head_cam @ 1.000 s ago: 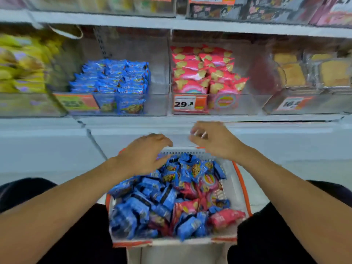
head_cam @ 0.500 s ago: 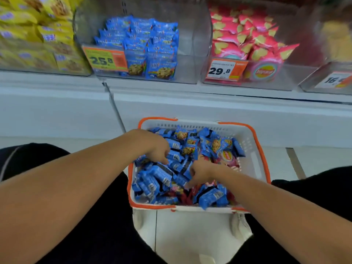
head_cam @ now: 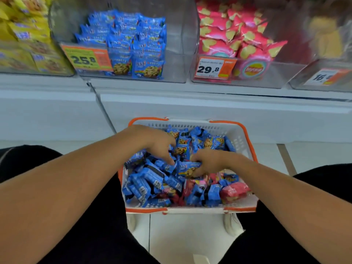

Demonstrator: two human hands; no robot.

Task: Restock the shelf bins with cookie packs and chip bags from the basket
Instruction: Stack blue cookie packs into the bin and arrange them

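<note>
Hands [head_cam: 190,159] deep among cookie packs [head_cam: 150,180], inside basket [head_cam: 247,138] rim.

Illumination bright, even, diffuse; source direction probably overhead, not confirmed. Shadows soft and faint on the white floor tiles [head_cam: 182,239]. Mild glare on the clear shelf bins [head_cam: 181,35]. Motion blur across upper corners; yellow packs [head_cam: 21,31] and right-hand price label [head_cam: 323,77] smeared. Wide-angle bowing along the shelf edge [head_cam: 209,88]. Centre acceptably sharp.
</note>
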